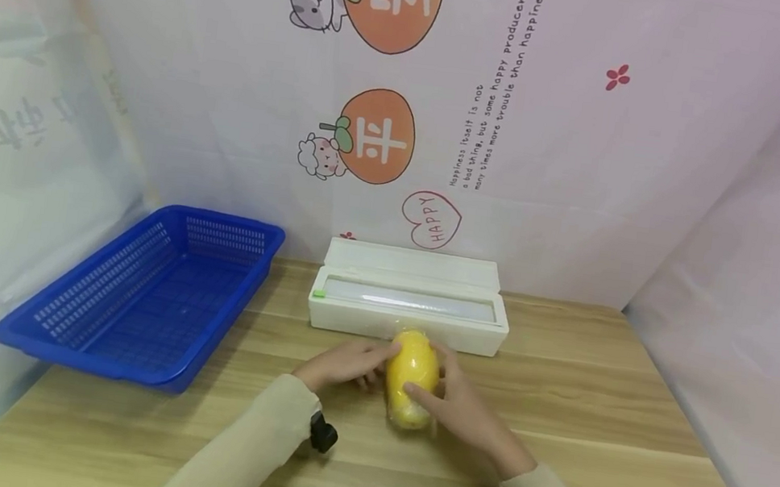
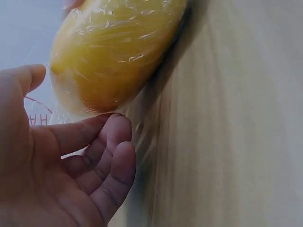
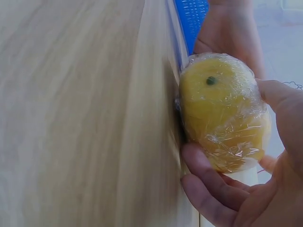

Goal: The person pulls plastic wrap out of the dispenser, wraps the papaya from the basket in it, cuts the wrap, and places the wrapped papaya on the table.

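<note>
A long yellow fruit point(image 1: 412, 372) wrapped in cling film lies on the table in front of the white box; its exact kind is unclear. In the right wrist view a small green stem spot shows on the near end of the fruit point(image 3: 222, 113). My right hand point(image 1: 463, 405) holds it from the right, thumb on top and fingers curled around the side. At its left side is my left hand point(image 1: 346, 362), fingers loosely bent. The left wrist view shows that hand's point(image 2: 66, 156) thumb apart from the film and a finger touching the wrapped surface.
Behind the fruit stands a white cling film dispenser point(image 1: 380, 325) with its lid raised and a green slider point(image 1: 319, 293) at the left. A blue plastic basket point(image 1: 214, 336) sits on the left of the wooden table point(image 1: 597, 399). Printed cloth point(image 1: 552, 174) hangs at the back and sides.
</note>
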A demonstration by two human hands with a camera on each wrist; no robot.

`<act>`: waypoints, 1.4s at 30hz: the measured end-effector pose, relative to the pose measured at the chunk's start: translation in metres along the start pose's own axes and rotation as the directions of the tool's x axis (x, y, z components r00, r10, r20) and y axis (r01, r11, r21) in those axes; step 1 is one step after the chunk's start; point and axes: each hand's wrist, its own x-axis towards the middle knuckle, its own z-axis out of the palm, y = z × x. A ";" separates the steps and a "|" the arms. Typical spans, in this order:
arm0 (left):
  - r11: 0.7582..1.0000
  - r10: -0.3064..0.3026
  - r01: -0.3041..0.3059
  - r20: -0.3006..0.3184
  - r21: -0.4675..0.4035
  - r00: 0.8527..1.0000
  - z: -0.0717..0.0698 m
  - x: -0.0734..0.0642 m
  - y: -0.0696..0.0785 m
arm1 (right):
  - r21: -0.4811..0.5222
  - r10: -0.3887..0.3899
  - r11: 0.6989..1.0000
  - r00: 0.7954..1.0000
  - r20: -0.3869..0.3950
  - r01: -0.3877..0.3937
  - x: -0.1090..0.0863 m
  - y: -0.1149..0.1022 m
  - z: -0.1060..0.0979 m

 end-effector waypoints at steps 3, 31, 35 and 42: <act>1.000 -0.022 0.022 0.000 0.003 1.000 -0.001 0.005 0.003 | 0.008 0.013 1.000 1.000 -0.011 -0.013 0.001 -0.001 0.002; 0.974 0.228 -0.228 0.018 -0.016 0.973 0.002 0.023 0.010 | -0.039 -0.041 0.998 0.998 -0.041 0.039 -0.003 -0.002 0.005; 0.963 0.262 -0.261 -0.011 0.066 0.965 0.003 0.022 0.010 | -0.010 -0.020 1.000 0.999 -0.033 0.020 -0.004 -0.002 0.005; 0.958 0.201 -0.178 -0.086 0.224 0.976 0.005 0.018 0.013 | -0.006 -0.025 1.000 0.999 -0.036 0.025 -0.003 -0.001 0.005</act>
